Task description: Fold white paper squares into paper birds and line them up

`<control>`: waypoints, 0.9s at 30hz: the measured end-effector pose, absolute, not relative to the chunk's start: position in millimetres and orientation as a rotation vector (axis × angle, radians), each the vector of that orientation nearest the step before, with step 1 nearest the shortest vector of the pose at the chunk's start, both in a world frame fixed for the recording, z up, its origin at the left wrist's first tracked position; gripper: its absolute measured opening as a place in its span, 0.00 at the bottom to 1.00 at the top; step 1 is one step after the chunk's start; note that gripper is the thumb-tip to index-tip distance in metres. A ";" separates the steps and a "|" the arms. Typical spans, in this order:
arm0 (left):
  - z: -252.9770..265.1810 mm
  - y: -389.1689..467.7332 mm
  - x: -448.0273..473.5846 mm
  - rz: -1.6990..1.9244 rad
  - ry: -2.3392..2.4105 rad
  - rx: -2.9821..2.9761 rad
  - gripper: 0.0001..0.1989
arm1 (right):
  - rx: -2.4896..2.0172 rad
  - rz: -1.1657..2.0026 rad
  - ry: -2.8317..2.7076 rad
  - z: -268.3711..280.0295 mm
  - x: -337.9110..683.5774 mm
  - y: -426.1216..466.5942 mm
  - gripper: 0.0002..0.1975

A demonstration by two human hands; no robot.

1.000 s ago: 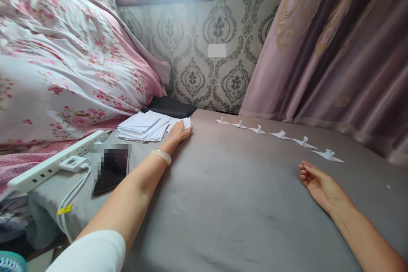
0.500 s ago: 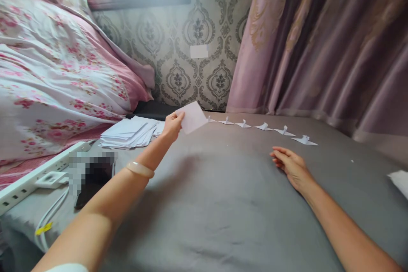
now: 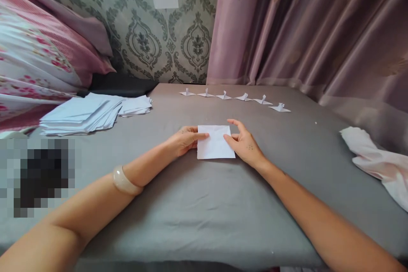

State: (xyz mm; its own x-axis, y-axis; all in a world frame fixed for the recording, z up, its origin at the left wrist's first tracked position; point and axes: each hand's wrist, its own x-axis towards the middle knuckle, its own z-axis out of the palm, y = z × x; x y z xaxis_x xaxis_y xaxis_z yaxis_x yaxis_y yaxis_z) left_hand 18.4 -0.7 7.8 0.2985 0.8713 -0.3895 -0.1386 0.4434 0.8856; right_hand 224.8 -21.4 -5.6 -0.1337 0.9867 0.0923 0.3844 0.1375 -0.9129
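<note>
A square sheet of white paper (image 3: 216,146) is held in front of me, just above the grey cloth. My left hand (image 3: 187,140) grips its left edge, thumb on top and fingers behind. At the right edge my right hand (image 3: 245,142) pinches the same sheet between thumb and fingers, with the index finger raised off it. Beyond the hands, several folded white paper figures (image 3: 244,97) stand in a slanting row. To the left lie a large stack of white paper (image 3: 76,112) and a smaller stack of paper squares (image 3: 136,105).
Grey cloth (image 3: 191,216) covers the surface. A crumpled pale cloth (image 3: 376,157) lies at the right. A blurred-out dark object (image 3: 44,174) is at the left. Behind are a patterned wall (image 3: 165,42), a mauve curtain (image 3: 270,29) and floral fabric (image 3: 35,68).
The left hand has brought the paper square from near the stacks toward me. My right hand has moved left and taken hold of its right edge. The view has tilted down.
</note>
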 end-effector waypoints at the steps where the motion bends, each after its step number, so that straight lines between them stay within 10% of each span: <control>1: 8.0 0.2 15.6 0.802 1.071 0.876 0.09 | -1.345 0.980 -1.670 -6.8 225.8 -22.0 0.27; 10: 9.7 4.2 -1.6 0.775 1.092 0.972 0.11 | -1.432 0.884 -1.867 -4.6 224.9 -28.5 0.15; 16: 8.7 0.1 -2.5 0.838 1.019 1.164 0.40 | -1.518 0.800 -1.975 -0.3 232.4 -30.7 0.18; 22: 7.4 -0.3 -0.3 0.822 1.043 1.199 0.12 | -1.453 0.898 -2.022 2.7 243.9 -29.2 0.22; 27: 6.4 -0.7 -0.2 0.689 1.150 1.295 0.17 | -1.465 0.775 -1.974 -4.3 239.6 -27.6 0.12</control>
State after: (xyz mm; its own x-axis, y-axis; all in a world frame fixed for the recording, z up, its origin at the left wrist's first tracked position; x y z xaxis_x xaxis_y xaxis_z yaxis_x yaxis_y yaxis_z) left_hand -0.2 -0.7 6.4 0.3330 0.9065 -0.2596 0.1987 0.2016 0.9591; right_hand 239.6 -27.6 -4.3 -0.2492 0.9639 0.0939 0.6425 0.2371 -0.7287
